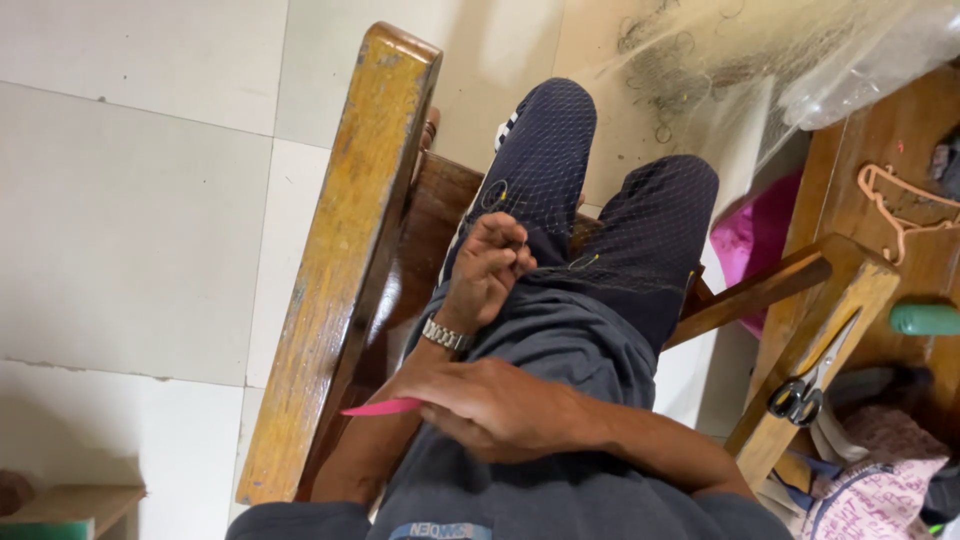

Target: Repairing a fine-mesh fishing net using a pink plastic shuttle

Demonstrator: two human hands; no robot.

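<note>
Head view shows a seated person's lap. Left hand [490,265], with a wristwatch [446,335], pinches fine netting [560,170] draped over the knees. Right hand [500,405] is closed on a pink tool [382,407], crossing the left forearm. Netting work looks midway, I judge. Scissors [800,395] lie on the right armrest [830,320]. No container's contents are readable.

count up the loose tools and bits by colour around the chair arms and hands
pink: 1, flat tool in the right hand
black-handled: 1, scissors on the chair arm
green: 1, cylinder
silver: 1, watch by the left hand
total: 4
</note>
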